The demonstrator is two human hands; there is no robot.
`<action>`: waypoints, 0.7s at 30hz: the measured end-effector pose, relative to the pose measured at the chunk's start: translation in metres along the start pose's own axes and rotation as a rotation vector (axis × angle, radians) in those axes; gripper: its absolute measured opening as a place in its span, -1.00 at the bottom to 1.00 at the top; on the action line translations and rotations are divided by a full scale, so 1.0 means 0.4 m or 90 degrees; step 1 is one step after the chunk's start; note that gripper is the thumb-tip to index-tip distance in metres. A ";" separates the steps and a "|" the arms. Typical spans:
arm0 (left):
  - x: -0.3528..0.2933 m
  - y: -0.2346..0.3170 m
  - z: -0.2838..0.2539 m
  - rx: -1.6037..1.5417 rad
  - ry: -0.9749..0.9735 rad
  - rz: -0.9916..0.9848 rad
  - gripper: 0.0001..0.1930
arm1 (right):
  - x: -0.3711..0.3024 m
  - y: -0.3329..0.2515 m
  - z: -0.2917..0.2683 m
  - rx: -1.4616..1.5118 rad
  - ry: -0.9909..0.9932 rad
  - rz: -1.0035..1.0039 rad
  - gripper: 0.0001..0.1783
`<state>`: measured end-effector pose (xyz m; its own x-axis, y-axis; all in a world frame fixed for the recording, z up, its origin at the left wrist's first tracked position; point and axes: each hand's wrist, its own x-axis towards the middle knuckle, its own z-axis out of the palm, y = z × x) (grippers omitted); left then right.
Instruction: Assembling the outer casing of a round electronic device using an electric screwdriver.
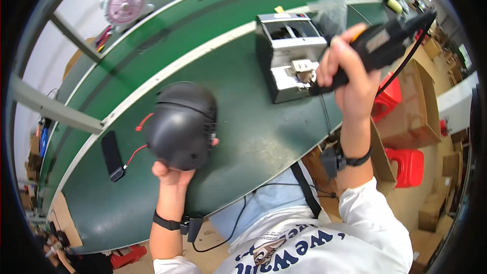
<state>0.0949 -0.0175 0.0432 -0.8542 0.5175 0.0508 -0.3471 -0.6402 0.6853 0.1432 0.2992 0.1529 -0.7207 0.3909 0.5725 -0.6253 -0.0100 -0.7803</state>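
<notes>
Left hand (172, 172) gripping black housing (182, 124), right hand (345, 66) gripping driver (375, 45) (probably electric)

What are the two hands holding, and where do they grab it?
The left hand cups the black rounded housing from below, at its lower edge. The right hand grips the black power screwdriver around its body.

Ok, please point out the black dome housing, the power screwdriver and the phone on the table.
Housing (181, 122), head view, middle of its ribbed shell.
Screwdriver (381, 39), head view, on its black body above the right hand.
Phone (112, 154), head view, centre of its dark face.
</notes>
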 end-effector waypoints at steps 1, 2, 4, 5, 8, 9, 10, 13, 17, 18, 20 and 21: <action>0.002 -0.002 -0.016 0.008 0.005 0.012 0.25 | 0.025 -0.007 -0.007 -0.030 0.005 -0.016 -0.88; 0.009 -0.006 -0.033 0.016 0.009 0.029 0.23 | 0.049 -0.003 -0.011 -0.058 0.007 -0.036 -0.89; 0.010 -0.024 -0.053 0.002 0.022 0.016 0.20 | 0.077 0.016 -0.017 -0.079 -0.019 -0.038 -0.87; 0.009 -0.036 -0.061 -0.004 0.042 0.016 0.17 | 0.085 0.026 -0.025 -0.105 -0.033 -0.046 -0.87; 0.002 -0.046 -0.068 0.007 0.041 0.009 0.17 | 0.098 0.042 -0.053 -0.135 -0.060 -0.059 -0.85; 0.004 -0.044 -0.070 0.031 0.021 0.005 0.16 | 0.097 0.050 -0.055 -0.098 -0.050 -0.056 -0.86; 0.002 -0.044 -0.067 0.029 0.024 0.003 0.16 | 0.095 0.058 -0.051 -0.057 -0.041 -0.051 -0.85; 0.003 -0.048 -0.069 -0.005 0.018 0.006 0.16 | 0.090 0.083 -0.051 -0.061 -0.040 -0.014 -0.83; 0.006 -0.053 -0.091 -0.047 0.014 0.005 0.19 | 0.104 0.074 -0.049 -0.055 -0.070 0.071 -0.80; 0.006 -0.047 -0.086 -0.054 0.037 0.006 0.22 | 0.109 0.074 -0.042 -0.046 -0.080 0.130 -0.79; 0.012 -0.044 -0.070 -0.065 0.059 0.020 0.25 | 0.103 0.062 -0.024 -0.035 -0.080 0.155 -0.76; 0.021 -0.055 -0.065 -0.082 0.077 0.027 0.29 | 0.091 0.056 -0.011 -0.035 -0.091 0.143 -0.74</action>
<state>0.0852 -0.0140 0.0096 -0.9064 0.4222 -0.0153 -0.3504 -0.7309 0.5856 0.1043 0.3174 0.1551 -0.8767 0.2513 0.4102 -0.4307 -0.0299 -0.9020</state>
